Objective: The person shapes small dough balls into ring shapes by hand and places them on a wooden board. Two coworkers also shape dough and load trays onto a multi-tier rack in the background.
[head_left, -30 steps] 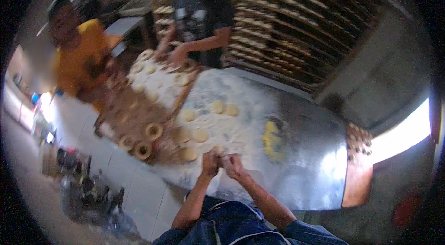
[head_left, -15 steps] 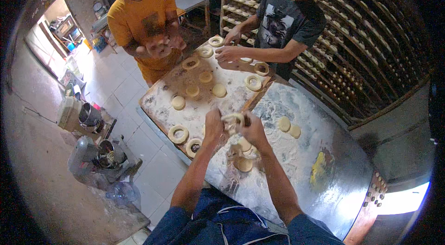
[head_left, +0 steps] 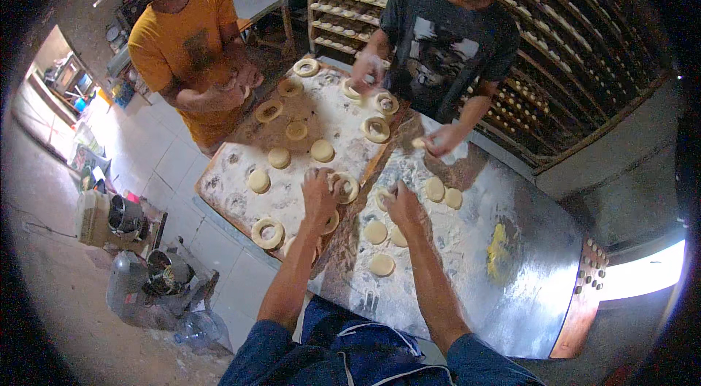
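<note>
My left hand (head_left: 319, 192) is at the edge of the floured wooden board, its curled fingers on the left side of a pale dough ring (head_left: 353, 189) that lies there. Over the metal tabletop, my right hand (head_left: 403, 205) pinches a small dough round (head_left: 382, 199) between thumb and fingers. Close below it lie a flat dough round (head_left: 375, 232), another partly covered by my right wrist, and a third round (head_left: 381, 265). Near my left forearm sits a dough ring (head_left: 268, 233); other rings are partly hidden under that arm.
The wooden board (head_left: 232, 200) also carries several rings and rounds. Two rounds (head_left: 435, 189) lie right on the metal table (head_left: 533, 306). Across stand a person in orange (head_left: 186, 43) and one in a dark shirt (head_left: 445, 35), holding dough. Loaded racks (head_left: 343, 6) stand behind; mixers (head_left: 131, 280) at left.
The ring that was between both my hands now lies on the board at my left hand. My right hand has moved apart to a dough round. The dark-shirted person's hands have spread apart.
</note>
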A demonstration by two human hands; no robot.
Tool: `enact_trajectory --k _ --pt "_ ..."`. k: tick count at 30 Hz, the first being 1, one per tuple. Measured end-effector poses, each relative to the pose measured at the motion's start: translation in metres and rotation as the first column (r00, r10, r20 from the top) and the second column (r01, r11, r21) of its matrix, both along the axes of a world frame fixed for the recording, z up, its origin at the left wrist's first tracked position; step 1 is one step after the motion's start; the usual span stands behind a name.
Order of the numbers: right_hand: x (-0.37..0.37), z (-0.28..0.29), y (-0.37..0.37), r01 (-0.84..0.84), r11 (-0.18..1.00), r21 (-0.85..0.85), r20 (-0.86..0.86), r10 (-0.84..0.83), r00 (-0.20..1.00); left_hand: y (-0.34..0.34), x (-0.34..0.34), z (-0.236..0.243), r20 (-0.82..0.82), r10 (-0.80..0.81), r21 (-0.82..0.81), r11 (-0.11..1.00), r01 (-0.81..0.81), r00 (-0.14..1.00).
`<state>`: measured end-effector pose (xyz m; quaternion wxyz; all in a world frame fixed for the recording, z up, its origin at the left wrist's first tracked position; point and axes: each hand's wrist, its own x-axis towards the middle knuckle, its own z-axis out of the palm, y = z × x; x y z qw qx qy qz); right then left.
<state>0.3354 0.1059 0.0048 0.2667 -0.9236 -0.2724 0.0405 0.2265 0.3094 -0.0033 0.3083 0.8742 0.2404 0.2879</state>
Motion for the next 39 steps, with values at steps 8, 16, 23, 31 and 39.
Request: enact_trajectory --k 8,16,23,31,39 --pt "-0.052 0.033 -0.072 0.191 0.76 0.621 -0.555 0.255 0.792 -0.129 -0.034 0.03 0.23 -0.329 -0.804 0.466 0.37 0.916" --pt "-0.076 0.088 -0.154 0.044 0.851 0.523 -0.602 0.333 0.726 -0.227 -0.047 0.011 0.489 -0.09 -0.871 0.0 0.491 0.867" --pt "-0.078 0.031 -0.255 0.167 0.894 0.416 -0.402 0.016 0.915 -0.322 -0.052 0.037 0.571 -0.121 -0.82 -0.034 0.572 0.812" --pt "-0.107 0.066 -0.298 0.504 0.786 0.358 -0.799 -0.021 0.601 -0.388 -0.035 0.02 0.167 -0.391 -0.362 0.829 0.425 0.905" --pt "-0.117 -0.013 -0.342 0.297 0.825 0.481 -0.362 -0.121 0.924 -0.426 -0.045 0.02 0.202 -0.378 -0.752 0.531 0.391 0.903"
